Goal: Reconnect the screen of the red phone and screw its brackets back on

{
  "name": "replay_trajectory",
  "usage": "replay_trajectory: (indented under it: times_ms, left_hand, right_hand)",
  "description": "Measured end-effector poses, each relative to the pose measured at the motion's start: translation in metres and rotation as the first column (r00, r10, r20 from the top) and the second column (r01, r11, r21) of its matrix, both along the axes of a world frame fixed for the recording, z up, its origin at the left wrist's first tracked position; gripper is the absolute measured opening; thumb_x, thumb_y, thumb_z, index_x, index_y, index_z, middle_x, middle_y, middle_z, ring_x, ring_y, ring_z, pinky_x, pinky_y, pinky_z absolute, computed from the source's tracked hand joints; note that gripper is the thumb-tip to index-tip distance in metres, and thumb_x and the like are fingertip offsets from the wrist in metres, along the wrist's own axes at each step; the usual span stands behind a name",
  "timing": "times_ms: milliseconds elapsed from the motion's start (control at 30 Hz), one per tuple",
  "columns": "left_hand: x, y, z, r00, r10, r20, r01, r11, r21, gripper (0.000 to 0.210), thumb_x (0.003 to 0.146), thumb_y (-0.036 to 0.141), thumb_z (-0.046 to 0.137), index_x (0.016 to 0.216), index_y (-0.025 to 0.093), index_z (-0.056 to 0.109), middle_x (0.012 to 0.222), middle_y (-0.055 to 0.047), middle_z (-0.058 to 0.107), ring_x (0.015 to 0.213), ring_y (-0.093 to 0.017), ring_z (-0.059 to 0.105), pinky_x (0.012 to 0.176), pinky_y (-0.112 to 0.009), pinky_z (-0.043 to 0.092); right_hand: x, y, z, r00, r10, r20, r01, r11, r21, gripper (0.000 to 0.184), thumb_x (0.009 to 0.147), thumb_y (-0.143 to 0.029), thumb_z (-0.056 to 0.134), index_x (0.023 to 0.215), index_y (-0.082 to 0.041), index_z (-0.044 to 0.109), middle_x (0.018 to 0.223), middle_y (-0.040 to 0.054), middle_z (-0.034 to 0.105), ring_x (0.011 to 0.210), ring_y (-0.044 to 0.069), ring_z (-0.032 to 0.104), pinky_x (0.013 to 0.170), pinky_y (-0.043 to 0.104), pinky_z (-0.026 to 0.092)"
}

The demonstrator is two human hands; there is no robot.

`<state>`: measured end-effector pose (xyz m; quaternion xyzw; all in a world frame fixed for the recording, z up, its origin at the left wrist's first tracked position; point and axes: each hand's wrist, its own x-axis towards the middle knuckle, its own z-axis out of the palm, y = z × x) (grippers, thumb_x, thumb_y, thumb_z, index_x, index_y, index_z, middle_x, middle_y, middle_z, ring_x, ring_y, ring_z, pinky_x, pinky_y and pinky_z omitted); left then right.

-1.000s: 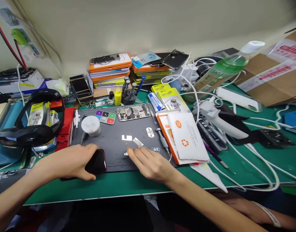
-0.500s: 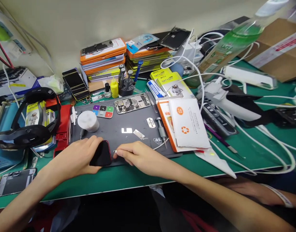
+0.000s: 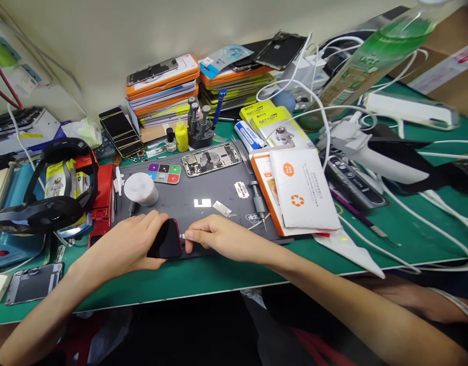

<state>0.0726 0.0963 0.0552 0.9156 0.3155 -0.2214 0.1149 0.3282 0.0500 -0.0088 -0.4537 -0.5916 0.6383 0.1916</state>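
Note:
A dark-screened smartphone (image 3: 166,241) with a red edge lies at the front of the grey work mat (image 3: 188,198). My left hand (image 3: 138,239) is closed around its left part, thumb along the near side and fingers over the far side. Between thumb and forefinger, my right hand (image 3: 207,236) pinches a small cable plug (image 3: 182,236). Its metal tip meets the phone's right end; whether it sits inside the port I cannot tell. A stretch of white cable (image 3: 259,224) shows beyond my right hand. Behind the phone stands a round white tub (image 3: 141,189).
An opened phone (image 3: 211,159), a screwdriver (image 3: 258,203) and a small blade (image 3: 241,190) lie on the mat. White packets (image 3: 304,190) border it on the right. A headset (image 3: 58,188) rests left. Another person's forearm (image 3: 405,297) shows lower right.
My right hand has brought the plug left, closing the gap to the phone's right end. My left hand still holds the phone. The whole view has shifted slightly.

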Motion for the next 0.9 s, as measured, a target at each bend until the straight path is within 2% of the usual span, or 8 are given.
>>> replay_trajectory:
  times_ms: [367, 567, 700, 800, 900]
  left_hand:
    - [0.0, 0.0, 0.0, 1.0, 0.014, 0.008, -0.014, 1.0, -0.005, 0.065, 0.097, 0.043, 0.083, 0.151, 0.021, 0.053, 0.134, -0.013, 0.071, 0.118, -0.039, 0.076, 0.093, -0.044, 0.059]
    - [0.005, 0.0, -0.001, 1.0, -0.031, -0.002, 0.031, 0.999, 0.006, 0.068, 0.095, 0.043, 0.088, 0.148, 0.016, 0.055, 0.128, -0.013, 0.071, 0.115, -0.041, 0.077, 0.091, -0.047, 0.059]
    - [0.008, -0.002, -0.006, 0.999, -0.048, 0.011, 0.047, 0.999, 0.026, 0.067, 0.095, 0.051, 0.089, 0.141, 0.014, 0.058, 0.122, -0.012, 0.072, 0.107, -0.039, 0.077, 0.086, -0.044, 0.059]
    - [0.009, -0.004, -0.01, 0.998, -0.056, 0.024, 0.055, 0.998, 0.04, 0.07, 0.094, 0.058, 0.09, 0.138, 0.013, 0.059, 0.121, -0.012, 0.073, 0.104, -0.035, 0.077, 0.085, -0.043, 0.06]
    - [0.008, -0.006, -0.014, 0.997, -0.068, 0.035, 0.066, 0.996, 0.052, 0.073, 0.094, 0.062, 0.089, 0.136, 0.011, 0.06, 0.12, -0.013, 0.073, 0.103, -0.031, 0.076, 0.086, -0.042, 0.061]
  right_hand:
    - [0.002, 0.007, 0.0, 0.999, 0.047, 0.008, -0.046, 0.998, -0.053, 0.045, 0.109, -0.047, 0.058, 0.086, -0.017, 0.083, 0.066, -0.0025, 0.051, 0.063, 0.013, 0.043, 0.065, 0.029, 0.032]
    - [0.002, 0.013, 0.002, 0.994, 0.089, 0.059, -0.083, 0.992, -0.095, 0.043, 0.108, -0.043, 0.059, 0.083, -0.017, 0.082, 0.067, -0.0017, 0.054, 0.061, 0.012, 0.043, 0.064, 0.03, 0.031]
    - [-0.002, 0.018, -0.001, 0.99, 0.096, 0.108, -0.087, 0.993, -0.084, 0.04, 0.104, -0.042, 0.06, 0.081, -0.017, 0.079, 0.066, -0.001, 0.054, 0.061, 0.013, 0.044, 0.062, 0.03, 0.031]
    - [-0.004, 0.018, -0.006, 0.986, 0.115, 0.12, -0.104, 0.99, -0.096, 0.04, 0.102, -0.048, 0.059, 0.08, -0.017, 0.074, 0.062, -0.0018, 0.048, 0.058, 0.013, 0.042, 0.059, 0.028, 0.033]
    - [-0.006, 0.017, -0.011, 0.978, 0.151, 0.143, -0.132, 0.981, -0.14, 0.045, 0.098, -0.06, 0.057, 0.082, -0.02, 0.069, 0.058, -0.0039, 0.043, 0.048, 0.013, 0.037, 0.05, 0.028, 0.031]
